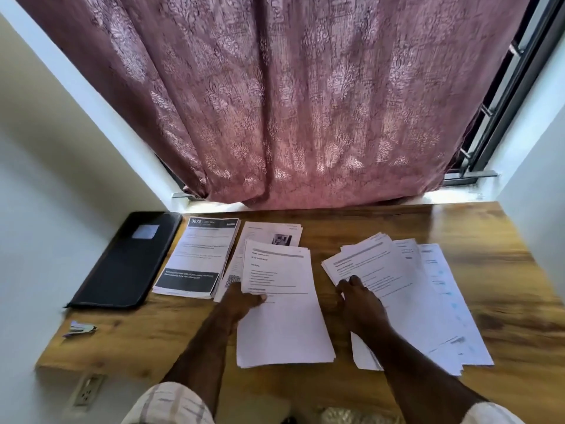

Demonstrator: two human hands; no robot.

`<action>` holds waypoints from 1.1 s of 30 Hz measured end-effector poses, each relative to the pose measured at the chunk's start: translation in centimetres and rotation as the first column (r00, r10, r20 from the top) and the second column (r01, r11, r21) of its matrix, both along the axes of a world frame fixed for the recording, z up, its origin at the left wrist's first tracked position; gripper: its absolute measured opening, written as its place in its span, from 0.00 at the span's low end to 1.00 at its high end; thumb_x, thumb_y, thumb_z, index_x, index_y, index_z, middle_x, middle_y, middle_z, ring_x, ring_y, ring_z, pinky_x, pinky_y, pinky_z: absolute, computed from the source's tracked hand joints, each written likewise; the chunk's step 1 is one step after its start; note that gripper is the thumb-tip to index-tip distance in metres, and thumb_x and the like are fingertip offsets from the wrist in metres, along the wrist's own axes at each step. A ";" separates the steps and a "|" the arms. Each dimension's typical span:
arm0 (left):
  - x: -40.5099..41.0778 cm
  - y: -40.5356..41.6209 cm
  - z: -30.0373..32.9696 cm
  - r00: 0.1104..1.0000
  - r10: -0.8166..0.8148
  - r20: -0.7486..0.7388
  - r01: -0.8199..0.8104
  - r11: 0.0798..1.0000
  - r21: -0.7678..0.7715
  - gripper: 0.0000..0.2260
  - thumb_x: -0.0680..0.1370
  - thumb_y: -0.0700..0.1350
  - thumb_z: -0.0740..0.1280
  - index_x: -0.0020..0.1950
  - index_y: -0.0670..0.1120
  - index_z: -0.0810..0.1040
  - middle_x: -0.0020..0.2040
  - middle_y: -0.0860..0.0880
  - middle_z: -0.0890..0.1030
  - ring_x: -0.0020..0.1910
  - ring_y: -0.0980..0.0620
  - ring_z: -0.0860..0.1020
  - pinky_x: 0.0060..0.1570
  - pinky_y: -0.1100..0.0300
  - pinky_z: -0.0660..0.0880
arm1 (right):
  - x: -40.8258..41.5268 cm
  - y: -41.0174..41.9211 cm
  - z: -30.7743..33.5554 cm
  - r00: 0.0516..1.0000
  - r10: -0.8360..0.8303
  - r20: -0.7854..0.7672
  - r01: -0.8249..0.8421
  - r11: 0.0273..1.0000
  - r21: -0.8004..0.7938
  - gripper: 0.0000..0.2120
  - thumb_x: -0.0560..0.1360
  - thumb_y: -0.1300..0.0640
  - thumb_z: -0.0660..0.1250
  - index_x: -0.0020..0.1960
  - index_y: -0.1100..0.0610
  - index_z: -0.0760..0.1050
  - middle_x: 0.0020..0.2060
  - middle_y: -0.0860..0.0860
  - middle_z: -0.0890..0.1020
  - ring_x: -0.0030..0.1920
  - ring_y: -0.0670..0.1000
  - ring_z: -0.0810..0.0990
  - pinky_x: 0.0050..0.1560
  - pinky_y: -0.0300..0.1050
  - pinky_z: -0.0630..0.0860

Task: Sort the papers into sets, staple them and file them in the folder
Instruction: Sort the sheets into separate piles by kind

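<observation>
A set of white printed sheets (282, 304) lies near the middle of the desk (382, 228), reaching close to its front edge, and the left hand (243, 302) pinches its left margin, thumb on top of the page and fingers tucked beneath. This set overlaps the lower part of another small pile (272, 235), whose top page shows a small dark photo, lying further toward the back edge. Just to the right, a wide fanned spread of papers (412, 295) covers the right half of the desk, its sheets slipping over one another toward the right edge; the right hand (359, 296) rests on the left end of this fan, fingers curled over the edge of the topmost sheets, gripping them. Left of the held set lies a stack with bold black bands at its head and foot (197, 257), its right side touching the photo pile. Beyond that, at the back left corner, a black folder (128, 261) lies closed and flat, with a pale label on its cover. A small stapler (78, 328) sits apart near the front left edge. Behind the desk hangs a patterned mauve curtain (275, 102), and a wall socket (87, 390) shows below the front left corner.
</observation>
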State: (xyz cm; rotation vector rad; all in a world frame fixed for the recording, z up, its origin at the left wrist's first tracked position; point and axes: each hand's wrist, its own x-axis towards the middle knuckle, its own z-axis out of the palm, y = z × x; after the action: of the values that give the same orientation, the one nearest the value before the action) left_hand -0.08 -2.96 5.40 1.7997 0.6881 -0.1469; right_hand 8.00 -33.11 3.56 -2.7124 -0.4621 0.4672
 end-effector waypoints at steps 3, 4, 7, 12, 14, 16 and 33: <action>-0.2 -0.4 -0.4 0.997 0.041 -0.065 -0.041 0.999 -0.004 0.18 0.70 0.43 0.83 0.58 0.54 0.86 0.57 0.50 0.88 0.59 0.43 0.84 0.62 0.39 0.81 | 0.1 -0.2 -0.5 0.999 0.037 0.032 -0.034 0.996 -0.082 0.21 0.84 0.50 0.63 0.75 0.52 0.67 0.72 0.53 0.72 0.65 0.58 0.80 0.64 0.57 0.80; -0.2 -0.6 -0.5 0.996 0.046 -0.073 -0.046 0.999 -0.006 0.19 0.69 0.45 0.83 0.58 0.54 0.86 0.57 0.51 0.87 0.60 0.43 0.84 0.62 0.39 0.81 | 0.3 -0.4 -0.6 0.999 0.028 0.027 -0.025 0.996 -0.087 0.20 0.84 0.50 0.62 0.75 0.52 0.66 0.72 0.53 0.72 0.64 0.58 0.80 0.63 0.57 0.80; 0.2 -1.7 -0.2 0.997 0.033 -0.073 -0.033 0.999 0.004 0.22 0.66 0.50 0.84 0.59 0.54 0.85 0.57 0.51 0.87 0.60 0.43 0.84 0.62 0.39 0.81 | 1.2 -1.8 -0.6 0.999 -0.046 -0.001 0.045 0.997 -0.057 0.19 0.84 0.52 0.60 0.74 0.53 0.66 0.70 0.54 0.73 0.63 0.60 0.80 0.62 0.59 0.80; 2.2 -4.3 0.5 0.998 -0.008 -0.068 0.008 1.000 0.003 0.17 0.73 0.46 0.81 0.60 0.53 0.83 0.58 0.51 0.86 0.58 0.45 0.83 0.61 0.43 0.82 | 3.1 -5.6 0.0 0.988 -0.151 -0.024 0.148 0.984 -0.098 0.21 0.80 0.53 0.67 0.72 0.55 0.68 0.66 0.55 0.74 0.60 0.60 0.82 0.58 0.59 0.82; 3.0 -5.3 0.6 0.997 -0.046 -0.062 0.046 0.999 0.011 0.17 0.74 0.47 0.81 0.61 0.54 0.83 0.59 0.52 0.85 0.59 0.46 0.83 0.62 0.41 0.81 | 3.5 -6.8 0.4 0.984 -0.175 -0.003 0.174 0.977 -0.120 0.21 0.81 0.54 0.66 0.72 0.55 0.68 0.65 0.56 0.74 0.59 0.60 0.82 0.57 0.59 0.81; 3.8 -6.2 0.7 0.994 -0.091 -0.058 0.093 0.995 0.031 0.19 0.74 0.50 0.80 0.63 0.55 0.81 0.61 0.53 0.85 0.59 0.46 0.82 0.63 0.42 0.80 | 3.9 -7.2 0.5 0.980 -0.195 0.032 0.198 0.973 -0.121 0.20 0.81 0.56 0.65 0.72 0.55 0.69 0.65 0.56 0.74 0.60 0.60 0.81 0.58 0.59 0.81; 10.0 -8.3 -1.3 0.993 -0.020 -0.114 0.002 0.987 -0.159 0.12 0.79 0.46 0.76 0.61 0.50 0.82 0.61 0.49 0.85 0.54 0.47 0.85 0.46 0.55 0.83 | 7.2 -2.3 -0.7 0.613 -0.433 -0.661 0.761 0.548 0.347 0.08 0.82 0.57 0.70 0.61 0.53 0.78 0.55 0.51 0.85 0.48 0.55 0.86 0.39 0.49 0.83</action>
State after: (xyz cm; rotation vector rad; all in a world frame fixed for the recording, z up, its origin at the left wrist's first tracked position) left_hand 9.92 -11.24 4.11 1.6515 0.7277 -0.3068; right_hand 15.18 -35.38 2.87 -1.8091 0.4638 0.6476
